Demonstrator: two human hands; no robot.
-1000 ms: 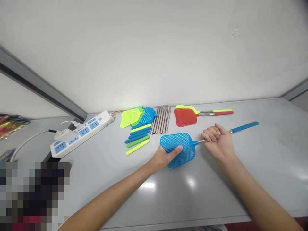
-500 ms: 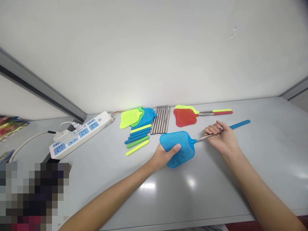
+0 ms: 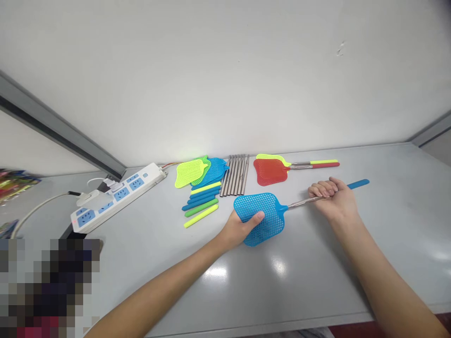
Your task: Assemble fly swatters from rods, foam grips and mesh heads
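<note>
A blue fly swatter (image 3: 269,230) with a metal rod and blue grip is held above the grey table between both hands. My left hand (image 3: 239,230) pinches its mesh head, thumb on top and the fingers hidden beneath. Around the metal rod, near the blue grip, my right hand (image 3: 333,197) is closed. Behind the held swatter lie a red fly swatter (image 3: 270,172) and a yellow fly swatter (image 3: 271,157), each with rod and grip attached. Metal rods (image 3: 235,176) lie side by side to the left of them.
Loose grips (image 3: 201,216) in blue, green and yellow lie left of my left hand. Behind them are separate swatter heads (image 3: 190,172). A white power strip (image 3: 116,199) with plugs sits at the left, and a wall (image 3: 246,84) rises behind the table.
My right hand has moved right along the rod, and more bare metal shows between it and the swatter head. The blue grip sits slightly farther right. My left hand has stayed put.
</note>
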